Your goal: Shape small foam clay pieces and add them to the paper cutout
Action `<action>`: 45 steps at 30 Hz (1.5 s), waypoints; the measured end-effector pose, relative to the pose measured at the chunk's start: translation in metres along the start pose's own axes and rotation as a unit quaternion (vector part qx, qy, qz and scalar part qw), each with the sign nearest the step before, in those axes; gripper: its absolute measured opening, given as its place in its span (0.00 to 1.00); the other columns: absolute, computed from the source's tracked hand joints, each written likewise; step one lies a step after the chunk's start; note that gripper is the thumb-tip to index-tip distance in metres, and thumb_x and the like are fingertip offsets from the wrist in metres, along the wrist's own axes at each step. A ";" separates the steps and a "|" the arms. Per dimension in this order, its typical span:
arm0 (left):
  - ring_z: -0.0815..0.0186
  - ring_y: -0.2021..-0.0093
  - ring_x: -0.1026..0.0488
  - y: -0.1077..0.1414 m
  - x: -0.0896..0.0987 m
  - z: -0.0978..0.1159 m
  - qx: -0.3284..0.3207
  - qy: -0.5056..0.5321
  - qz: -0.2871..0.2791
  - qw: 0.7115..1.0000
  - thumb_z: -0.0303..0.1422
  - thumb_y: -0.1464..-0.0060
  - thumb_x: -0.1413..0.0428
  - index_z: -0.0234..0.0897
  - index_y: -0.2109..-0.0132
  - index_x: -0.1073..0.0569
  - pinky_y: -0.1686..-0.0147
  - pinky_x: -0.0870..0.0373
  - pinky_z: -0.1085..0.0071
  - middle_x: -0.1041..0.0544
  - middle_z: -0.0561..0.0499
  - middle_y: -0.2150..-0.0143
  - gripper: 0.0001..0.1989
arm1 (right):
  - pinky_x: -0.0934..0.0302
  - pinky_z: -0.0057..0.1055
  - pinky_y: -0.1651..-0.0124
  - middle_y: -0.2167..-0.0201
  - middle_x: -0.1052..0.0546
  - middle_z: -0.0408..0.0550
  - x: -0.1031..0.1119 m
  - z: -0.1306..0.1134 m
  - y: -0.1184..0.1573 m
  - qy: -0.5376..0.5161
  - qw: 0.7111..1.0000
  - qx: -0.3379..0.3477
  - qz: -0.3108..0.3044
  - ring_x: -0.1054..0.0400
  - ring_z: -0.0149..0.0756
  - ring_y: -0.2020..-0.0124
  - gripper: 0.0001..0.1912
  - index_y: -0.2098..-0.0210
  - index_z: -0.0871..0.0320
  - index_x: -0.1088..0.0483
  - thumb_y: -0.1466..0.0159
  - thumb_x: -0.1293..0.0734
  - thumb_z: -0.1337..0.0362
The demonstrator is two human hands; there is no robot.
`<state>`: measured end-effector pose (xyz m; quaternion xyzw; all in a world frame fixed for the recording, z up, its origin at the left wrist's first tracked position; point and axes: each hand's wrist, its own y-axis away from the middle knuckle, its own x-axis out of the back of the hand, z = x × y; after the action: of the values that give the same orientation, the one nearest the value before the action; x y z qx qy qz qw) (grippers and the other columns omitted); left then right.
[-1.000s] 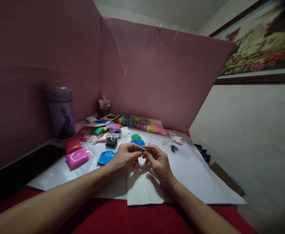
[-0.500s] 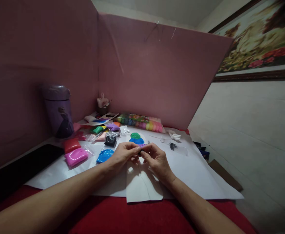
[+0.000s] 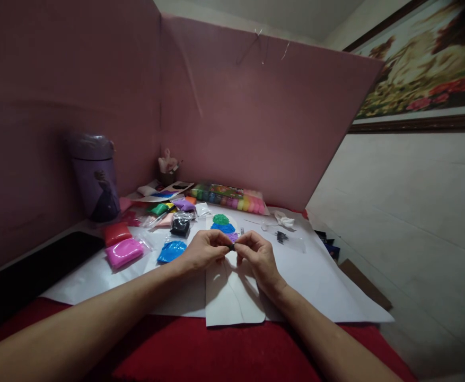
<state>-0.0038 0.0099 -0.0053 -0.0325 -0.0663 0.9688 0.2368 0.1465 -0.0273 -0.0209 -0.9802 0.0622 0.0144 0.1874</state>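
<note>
Between the fingertips of both hands is a small piece of black clay (image 3: pixel 232 246). My left hand (image 3: pixel 206 249) pinches it from one side and my right hand (image 3: pixel 258 257) from the other. Both are raised over a white card (image 3: pixel 232 307) with a curved line on it. At the card's far end lies a shape in green clay (image 3: pixel 220 219), blue clay (image 3: pixel 223 228) and purple clay, partly hidden behind my fingers. A bag of blue clay (image 3: pixel 172 251) rests just left of my left hand.
Several bagged clays, including pink (image 3: pixel 124 253), red (image 3: pixel 116 233) and black (image 3: pixel 180 227), lie on the left. A long multicoloured clay pack (image 3: pixel 228 197) lies at the back. Black scraps (image 3: pixel 282 237) on plastic sit to the right. A purple tumbler (image 3: pixel 97 183) stands at the left wall.
Both hands still hold the black clay between them. The fingertips have drawn slightly apart, and the piece now sits a little further right between them.
</note>
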 end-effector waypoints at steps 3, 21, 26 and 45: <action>0.73 0.83 0.34 -0.001 0.000 0.000 -0.016 -0.010 0.050 0.999 0.24 0.61 0.41 0.30 0.71 0.25 0.80 0.37 0.76 0.29 0.56 0.82 0.06 | 0.40 0.25 0.80 0.83 0.31 0.36 0.002 0.001 -0.002 -0.025 0.999 -0.013 0.030 0.38 0.26 0.84 0.05 0.75 0.59 0.31 0.48 0.30 0.66; 0.74 0.85 0.35 0.004 0.000 0.004 -0.016 -0.015 0.004 1.000 0.32 0.57 0.39 0.29 0.66 0.25 0.84 0.39 0.77 0.30 0.56 0.81 0.11 | 0.36 0.25 0.74 0.75 0.25 0.41 0.000 0.005 0.001 0.010 0.998 0.030 -0.048 0.33 0.29 0.76 0.08 0.65 0.57 0.26 0.45 0.28 0.63; 0.74 0.84 0.34 0.006 0.000 0.008 -0.009 -0.015 0.015 1.000 0.32 0.55 0.39 0.29 0.68 0.25 0.83 0.38 0.76 0.30 0.55 0.79 0.09 | 0.37 0.26 0.75 0.74 0.24 0.41 0.001 0.004 0.001 0.029 0.999 0.021 -0.034 0.33 0.29 0.77 0.11 0.62 0.56 0.27 0.45 0.28 0.65; 0.74 0.86 0.38 0.003 -0.002 0.007 0.034 0.004 0.012 0.999 0.28 0.57 0.41 0.32 0.74 0.29 0.81 0.43 0.77 0.32 0.56 0.87 0.05 | 0.37 0.25 0.78 0.79 0.29 0.38 -0.001 -0.002 0.001 0.024 0.999 0.035 -0.029 0.36 0.27 0.81 0.04 0.74 0.58 0.29 0.47 0.29 0.66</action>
<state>-0.0039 0.0058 0.0009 -0.0286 -0.0317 0.9732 0.2261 0.1452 -0.0286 -0.0195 -0.9745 0.0385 -0.0164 0.2204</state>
